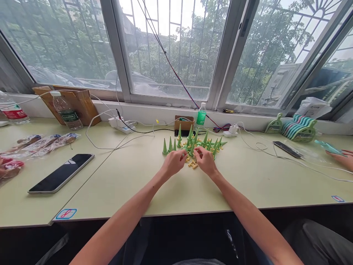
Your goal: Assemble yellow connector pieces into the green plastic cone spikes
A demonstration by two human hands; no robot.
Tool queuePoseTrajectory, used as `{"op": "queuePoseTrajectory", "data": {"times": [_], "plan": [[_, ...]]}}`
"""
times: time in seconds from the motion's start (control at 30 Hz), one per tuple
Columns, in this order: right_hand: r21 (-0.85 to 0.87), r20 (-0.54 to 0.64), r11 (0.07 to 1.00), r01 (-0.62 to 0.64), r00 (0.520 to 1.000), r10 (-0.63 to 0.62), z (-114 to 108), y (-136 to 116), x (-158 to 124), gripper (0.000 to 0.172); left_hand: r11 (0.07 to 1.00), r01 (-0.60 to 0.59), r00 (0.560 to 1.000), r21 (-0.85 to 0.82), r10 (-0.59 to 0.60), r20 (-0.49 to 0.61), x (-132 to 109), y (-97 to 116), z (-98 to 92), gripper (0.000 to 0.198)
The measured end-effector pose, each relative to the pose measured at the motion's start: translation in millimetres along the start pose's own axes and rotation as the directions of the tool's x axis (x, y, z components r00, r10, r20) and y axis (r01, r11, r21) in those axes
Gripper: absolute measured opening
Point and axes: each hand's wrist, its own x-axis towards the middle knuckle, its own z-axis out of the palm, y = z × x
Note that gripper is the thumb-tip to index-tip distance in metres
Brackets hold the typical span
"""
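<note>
Green cones (164, 147) stand upright in a group at the middle of the table, and more green cones (205, 137) are crowded behind and to the right. Small yellow pieces (195, 165) lie loose between and in front of my hands. My left hand (176, 161) is at the front left of the pile, its fingers pinched together on something too small to make out. Across a narrow gap, my right hand (205, 160) is curled beside the cones, its fingertips also closed on something I cannot make out.
Behind the pile are a small cardboard box (184, 124) and a green-labelled bottle (201, 115). A phone (62, 173) lies at left, near wrapped items (46, 143). White cables (259, 145) cross the table. At far right, another person's hand (343, 159) holds a teal piece (328, 147).
</note>
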Motion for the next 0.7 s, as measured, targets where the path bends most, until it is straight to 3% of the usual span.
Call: {"op": "queuePoseTrajectory", "data": {"times": [0.07, 0.17, 0.47, 0.7], "plan": [[-0.02, -0.005, 1.0, 0.002, 1.0, -0.002, 0.0, 1.9, 0.4, 0.023, 0.998, 0.022, 0.994, 0.06, -0.029, 0.11, -1.4, -1.6, 3.2, 0.023], [-0.062, 0.028, 0.998, 0.01, 1.0, -0.008, 1.3, 5.7, 0.3, 0.024, 0.991, 0.054, 0.981, 0.119, -0.075, 0.181, -3.2, -2.3, 5.8, 0.031], [-0.178, 0.198, 0.983, 0.045, 0.98, -0.009, 2.7, 9.7, -1.3, 0.031, 0.978, 0.076, 0.956, 0.194, -0.126, 0.265, -3.4, -3.7, 9.3, 0.029], [-0.2, 0.262, 0.979, 0.035, 0.965, 0.019, -0.1, 5.1, -1.0, 0.036, 0.983, 0.061, 0.963, 0.173, -0.104, 0.25, -5.0, -7.1, 13.0, 0.026]]}}
